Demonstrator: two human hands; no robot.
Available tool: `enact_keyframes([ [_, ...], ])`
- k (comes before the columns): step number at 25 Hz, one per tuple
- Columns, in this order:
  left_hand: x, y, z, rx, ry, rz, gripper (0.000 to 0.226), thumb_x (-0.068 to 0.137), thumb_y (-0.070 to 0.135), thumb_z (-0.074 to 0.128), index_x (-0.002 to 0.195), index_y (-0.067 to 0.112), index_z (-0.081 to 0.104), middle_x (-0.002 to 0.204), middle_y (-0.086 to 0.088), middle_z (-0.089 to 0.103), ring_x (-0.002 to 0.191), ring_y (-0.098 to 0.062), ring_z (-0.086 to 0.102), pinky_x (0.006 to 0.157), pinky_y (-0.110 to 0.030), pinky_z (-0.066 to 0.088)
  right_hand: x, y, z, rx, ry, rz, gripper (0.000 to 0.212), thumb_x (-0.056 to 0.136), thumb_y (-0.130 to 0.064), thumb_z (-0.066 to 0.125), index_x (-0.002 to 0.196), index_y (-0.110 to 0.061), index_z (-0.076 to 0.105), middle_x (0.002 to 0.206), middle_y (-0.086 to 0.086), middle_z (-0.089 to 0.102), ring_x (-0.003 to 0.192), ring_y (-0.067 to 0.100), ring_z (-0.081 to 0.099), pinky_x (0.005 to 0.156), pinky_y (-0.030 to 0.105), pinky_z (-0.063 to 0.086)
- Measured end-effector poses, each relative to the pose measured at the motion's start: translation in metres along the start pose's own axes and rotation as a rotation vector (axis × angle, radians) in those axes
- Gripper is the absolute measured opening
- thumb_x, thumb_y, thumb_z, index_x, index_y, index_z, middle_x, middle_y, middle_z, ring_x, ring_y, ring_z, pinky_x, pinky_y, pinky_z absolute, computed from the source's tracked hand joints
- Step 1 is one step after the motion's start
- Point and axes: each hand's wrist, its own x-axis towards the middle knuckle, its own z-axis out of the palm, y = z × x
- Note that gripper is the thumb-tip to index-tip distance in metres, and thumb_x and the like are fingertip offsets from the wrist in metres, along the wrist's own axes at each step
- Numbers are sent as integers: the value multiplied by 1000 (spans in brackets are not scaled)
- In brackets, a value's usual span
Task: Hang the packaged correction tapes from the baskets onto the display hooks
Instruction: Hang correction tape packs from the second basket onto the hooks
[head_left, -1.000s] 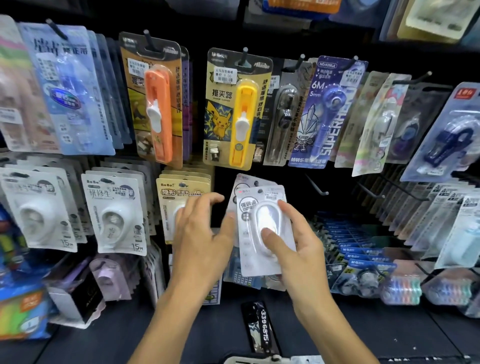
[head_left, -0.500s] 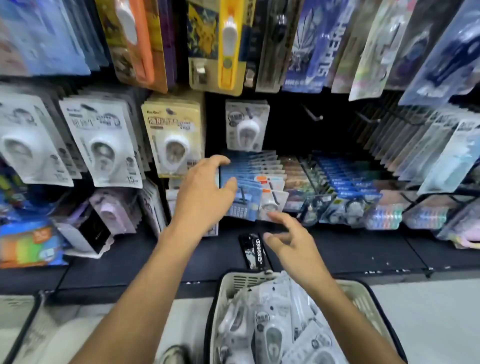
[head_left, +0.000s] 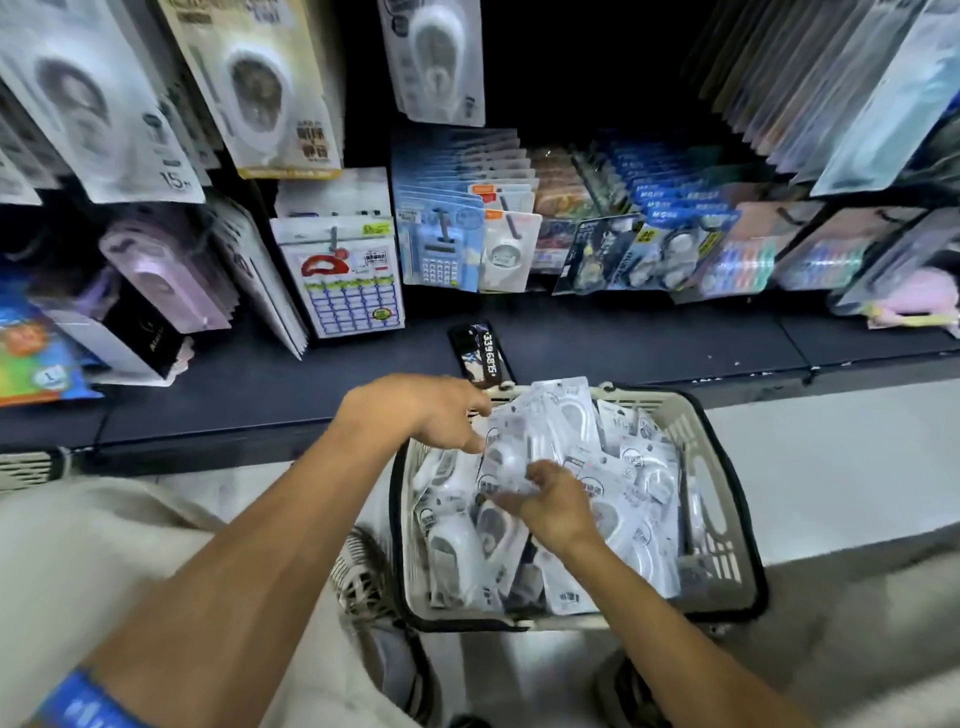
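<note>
Forearms reach down from the near edge into a cream plastic basket (head_left: 719, 441) that sits on the pale floor just short of the shelving, set there, I judge, so stock is within reach of both hands at once. Nearest, the right hand (head_left: 558, 506) lies low over the heap, its fingers curled and pinching the lower edge of one packaged correction tape (head_left: 511, 460), a white card with a clear blister; motion blur hides exactly how the thumb sits. Just beyond those fingers, the left hand (head_left: 441, 410) comes over the far-left rim with its fingertips touching the same pack's upper left side, seemingly steadying it so it lifts clear of its neighbours, though whether they grip or only press I cannot tell. Under and to the right of both hands, more correction tape packs (head_left: 639, 499) lie jumbled flat, so much remains to hang. Past the fingertips, a dark shelf ledge (head_left: 623, 343) carries a black barcoded tag (head_left: 480, 353). Farther up hangs a single white correction tape pack (head_left: 434, 57), with the rest of its hook presumably waiting to be filled.
</note>
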Motion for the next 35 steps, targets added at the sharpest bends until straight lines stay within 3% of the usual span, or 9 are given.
enact_keyframes([
  [4,8,-4,9,-52,94,-12,57,96,49,61,148,32,45,155,-2,45,139,-25,44,111,-40,40,-7,7,-1,-414,161,-147,28,94,-38,68,82,-16,57,76,2,64,72,23,61,60,29,38],
  [8,19,-2,37,-547,168,14,74,80,44,83,144,26,51,141,2,58,122,-16,60,105,-35,49,-3,-4,-50,407,64,-256,26,94,-18,72,75,-7,59,66,5,58,56,17,52,50,24,45],
  [11,28,12,51,-1020,92,158,37,81,19,86,115,18,72,108,1,79,84,-3,74,71,-18,58,-3,-18,-76,692,32,-198,25,97,-25,67,74,-17,64,73,6,66,60,18,61,53,28,53],
  [14,36,20,48,-1094,246,104,11,83,16,84,92,17,78,87,2,81,74,-10,73,65,-20,55,0,10,-98,-8,186,35,54,97,-62,51,91,-10,66,89,10,75,79,28,70,71,40,56],
  [17,43,16,49,-1138,355,-6,8,84,15,81,84,22,76,88,2,80,81,-18,75,77,-33,59,-17,39,-110,-468,-61,340,73,71,-84,58,86,-14,71,76,3,78,66,19,75,58,26,55],
  [22,47,13,51,-1129,384,-72,9,85,15,80,89,22,76,95,0,80,89,-22,76,82,-41,61,-18,40,-58,-340,-32,281,92,58,-87,69,113,-14,65,106,0,73,91,17,69,74,30,51],
  [28,47,-3,58,-1083,443,-207,21,85,25,78,104,19,73,106,0,77,99,-26,73,92,-51,58,-14,33,-27,182,233,120,74,76,-37,88,134,-13,51,126,5,67,116,30,65,100,49,52],
  [31,48,-10,64,-1151,455,-229,17,88,18,74,105,18,73,109,-2,76,102,-27,72,96,-50,57,-15,20,-43,609,230,-18,49,78,-23,87,118,-32,59,113,-17,74,97,7,74,74,27,62],
  [35,42,8,54,-1535,320,-107,23,91,20,72,112,11,73,102,-9,79,99,-30,74,98,-52,55,-17,-14,-57,845,123,-95,27,91,-25,76,112,-30,60,104,-3,79,90,15,77,62,27,60],
])
